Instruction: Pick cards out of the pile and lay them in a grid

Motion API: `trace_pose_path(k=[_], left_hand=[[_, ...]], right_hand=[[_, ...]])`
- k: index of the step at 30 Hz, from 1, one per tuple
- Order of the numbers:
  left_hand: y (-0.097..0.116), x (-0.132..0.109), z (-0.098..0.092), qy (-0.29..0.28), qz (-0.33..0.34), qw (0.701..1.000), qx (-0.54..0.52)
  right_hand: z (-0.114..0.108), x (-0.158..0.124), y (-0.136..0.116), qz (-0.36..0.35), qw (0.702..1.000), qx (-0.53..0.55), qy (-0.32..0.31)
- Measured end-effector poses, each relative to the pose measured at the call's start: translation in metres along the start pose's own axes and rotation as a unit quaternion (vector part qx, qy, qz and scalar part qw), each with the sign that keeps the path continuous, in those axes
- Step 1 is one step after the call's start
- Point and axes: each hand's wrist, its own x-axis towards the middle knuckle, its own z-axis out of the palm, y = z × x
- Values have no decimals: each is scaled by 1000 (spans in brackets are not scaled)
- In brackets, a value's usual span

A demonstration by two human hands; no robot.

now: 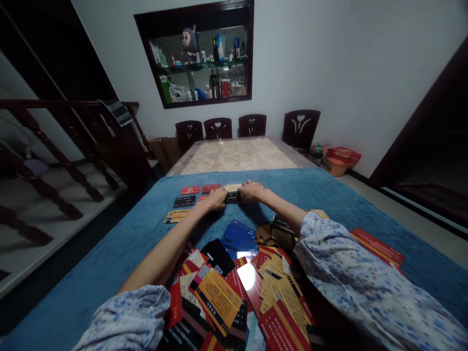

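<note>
Toward the far side of the blue cloth, my left hand (218, 199) and my right hand (251, 191) meet at a small black card (233, 197) with light print. Fingers of each hand are closed at its two ends; the fingertips are partly hidden. Just behind it lies a pale yellow card (232, 187). Left of my hands are laid-out cards: red cards (190, 190) in the back row, a black card (184, 201) in front of them, and a yellow card (177, 216) nearest me. My left hand partly covers some of these.
A loose heap of red, yellow and black cards (219, 301) spreads between my forearms, with blue cards (239, 237) at its far edge. A dark box (284, 230) sits beside my right forearm, and red cards (378, 245) lie farther right. Chairs (252, 126) stand behind the table.
</note>
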Motion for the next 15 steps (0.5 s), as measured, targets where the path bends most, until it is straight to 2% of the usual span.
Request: trace_pose_path(k=[10,15], left_hand=[[-4,8,-7,-37,28,999,10],[1,7,-10,-40,6,999,4]], right_hand=[[1,8,6,-9,1000,9,-26],[3,12,5,-5,1000,22,-15]])
